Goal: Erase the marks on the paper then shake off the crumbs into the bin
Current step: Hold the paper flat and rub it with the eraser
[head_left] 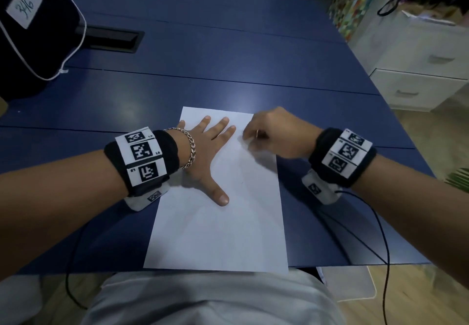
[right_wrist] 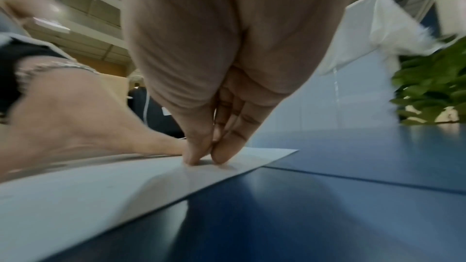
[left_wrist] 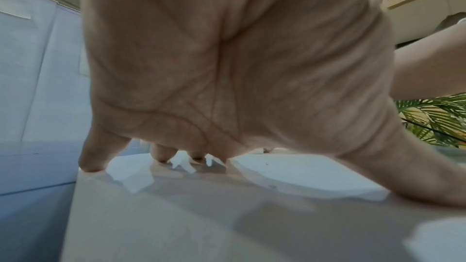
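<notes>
The sheet of paper (head_left: 218, 223) lies flat on the blue table (head_left: 228, 53), its near edge at the table's near edge. The left hand (head_left: 210, 152) is spread wide, fingers straight, palm pressed on the upper half of the sheet to anchor it. The right hand (head_left: 274, 134) is bunched, fingertips (right_wrist: 194, 158) drawn together and pressed down on the sheet near its far right edge. An eraser is presumably pinched there, but no view shows it clearly, so what the hand holds cannot be told. Marks on the sheet are too faint to make out. No bin is identifiable in any view.

Probable step: erasing, in progress.

Hazards:
- The rubbing point sits close to the unsupported right edge; a stroke toward the edge may crease or tear the sheet.
- If the left hand's pressure drops, the sheet may slide or buckle between the hands.
- Wide strokes may sweep crumbs onto the table, leaving less to shake off.
</notes>
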A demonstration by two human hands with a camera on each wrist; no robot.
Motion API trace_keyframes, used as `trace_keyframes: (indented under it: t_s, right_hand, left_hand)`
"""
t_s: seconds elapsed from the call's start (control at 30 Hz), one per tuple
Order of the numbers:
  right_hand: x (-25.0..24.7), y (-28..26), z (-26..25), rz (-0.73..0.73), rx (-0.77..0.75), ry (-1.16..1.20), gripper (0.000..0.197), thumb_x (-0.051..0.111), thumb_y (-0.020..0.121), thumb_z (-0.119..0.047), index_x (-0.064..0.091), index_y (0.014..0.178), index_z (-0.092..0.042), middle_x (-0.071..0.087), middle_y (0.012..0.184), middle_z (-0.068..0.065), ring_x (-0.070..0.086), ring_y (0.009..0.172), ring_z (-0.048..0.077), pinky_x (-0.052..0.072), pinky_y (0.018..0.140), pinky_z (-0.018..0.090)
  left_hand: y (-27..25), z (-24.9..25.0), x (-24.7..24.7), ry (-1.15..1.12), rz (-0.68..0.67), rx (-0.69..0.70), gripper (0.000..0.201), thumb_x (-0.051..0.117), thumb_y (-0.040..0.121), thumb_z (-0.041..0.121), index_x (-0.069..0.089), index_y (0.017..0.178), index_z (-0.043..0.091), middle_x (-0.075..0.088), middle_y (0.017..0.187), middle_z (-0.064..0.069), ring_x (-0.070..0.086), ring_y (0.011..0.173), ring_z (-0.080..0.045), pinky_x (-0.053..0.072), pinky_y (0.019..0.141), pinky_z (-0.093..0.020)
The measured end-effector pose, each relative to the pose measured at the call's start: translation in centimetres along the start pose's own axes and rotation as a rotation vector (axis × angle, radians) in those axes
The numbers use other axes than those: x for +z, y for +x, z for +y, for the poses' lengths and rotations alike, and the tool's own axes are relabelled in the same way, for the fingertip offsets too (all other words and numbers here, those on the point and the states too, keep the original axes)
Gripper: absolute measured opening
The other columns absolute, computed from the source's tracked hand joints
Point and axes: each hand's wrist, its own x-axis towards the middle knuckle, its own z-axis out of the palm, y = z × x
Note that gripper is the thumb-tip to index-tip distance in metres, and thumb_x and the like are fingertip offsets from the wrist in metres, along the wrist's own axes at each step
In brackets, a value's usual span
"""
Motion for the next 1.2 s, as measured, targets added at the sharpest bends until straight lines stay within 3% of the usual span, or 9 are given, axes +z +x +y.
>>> trace_keyframes:
  t_s: [0.07,0.17,0.3,0.43,0.57,0.73,0.87,1.07,1.2]
  right_hand:
    - [0.0,-0.1,0.5,0.026,0.041,-0.003,0.017,0.071,0.092,-0.018,0.078,0.106,-0.021,0.067,0.095,-0.008,0.065,0.089,0.015,0.039,0.070,0.012]
    - [0.7,-2.2,-1.5,-0.082,-0.064,0.018,0.020,0.069,0.089,-0.012,0.078,0.104,-0.024,0.068,0.096,-0.012,0.057,0.078,0.002,0.040,0.071,0.007]
    - [1.1,-4.2,-2.8,-0.187,-0.173,0.069,0.016,0.076,0.089,-0.018,0.079,0.102,-0.026,0.065,0.094,-0.014,0.056,0.075,-0.008,0.048,0.071,0.013]
    - [1.1,-4.1,-2.0,-0.066,-0.085,0.048,0.015,0.077,0.087,-0.020,0.078,0.101,-0.026,0.067,0.095,-0.013,0.058,0.075,0.001,0.055,0.077,0.029]
    - [1.9,-6.3,-4.0,-0.208,-0.215,0.080,0.015,0.077,0.088,-0.019,0.078,0.102,-0.025,0.065,0.092,-0.014,0.056,0.074,-0.002,0.048,0.071,0.015]
    - [1.7,-5.9,-2.4,-0.094,-0.094,0.075,0.016,0.078,0.089,-0.020,0.078,0.103,-0.026,0.067,0.095,-0.014,0.059,0.077,0.003,0.054,0.077,0.026]
    - [2.3,-7.6,-4.1,-0.174,-0.181,0.074,0.015,0.075,0.090,-0.016,0.077,0.103,-0.024,0.065,0.095,-0.013,0.056,0.075,0.000,0.047,0.073,0.013]
    - [2.5,-8.3,-2.6,-0.054,-0.085,0.098,0.019,0.076,0.090,-0.014,0.076,0.104,-0.027,0.065,0.098,-0.016,0.055,0.080,-0.005,0.041,0.075,0.008]
    - [2.6,-8.5,-2.8,-0.072,-0.073,0.133,0.020,0.075,0.088,-0.010,0.076,0.100,-0.027,0.063,0.094,-0.017,0.056,0.081,-0.007,0.042,0.075,0.007]
  left_hand:
    - [-0.1,0.1,-0.1,-0.013,-0.001,-0.009,0.170,0.057,0.024,0.108,-0.042,0.148,0.046,-0.043,0.162,0.014,-0.028,0.155,-0.036,0.001,0.120,-0.074]
    - [0.1,0.2,-0.2,-0.002,-0.019,-0.021,0.169,0.056,0.020,0.108,-0.041,0.146,0.051,-0.043,0.162,0.012,-0.026,0.154,-0.043,0.003,0.119,-0.077]
    - [0.2,0.2,-0.3,0.003,-0.012,-0.018,0.171,0.056,0.018,0.107,-0.040,0.147,0.051,-0.043,0.163,0.010,-0.026,0.154,-0.044,0.004,0.118,-0.077]
    - [0.0,0.4,-0.5,0.002,-0.018,-0.018,0.171,0.057,0.019,0.107,-0.039,0.148,0.051,-0.042,0.163,0.010,-0.025,0.155,-0.044,0.005,0.119,-0.077]
    - [0.1,0.4,-0.5,0.005,-0.020,-0.023,0.172,0.056,0.015,0.108,-0.039,0.147,0.051,-0.043,0.163,0.010,-0.025,0.155,-0.045,0.005,0.118,-0.078]
    - [0.0,0.6,-0.6,-0.004,-0.028,-0.023,0.177,0.046,0.004,0.110,-0.039,0.147,0.052,-0.043,0.163,0.011,-0.026,0.154,-0.045,0.007,0.118,-0.078]
    - [-0.2,0.5,-0.5,-0.008,-0.026,-0.014,0.177,0.044,0.001,0.110,-0.038,0.148,0.052,-0.042,0.163,0.012,-0.026,0.154,-0.044,0.006,0.118,-0.078]
    - [-1.0,0.1,-0.3,-0.025,0.054,0.058,0.165,0.058,0.026,0.108,-0.043,0.144,0.053,-0.045,0.161,0.011,-0.028,0.154,-0.041,-0.004,0.122,-0.071]
    - [-3.1,-1.1,0.5,0.038,0.130,0.148,0.155,0.055,0.042,0.108,-0.039,0.150,0.048,-0.044,0.163,0.004,-0.032,0.152,-0.040,-0.013,0.123,-0.066]
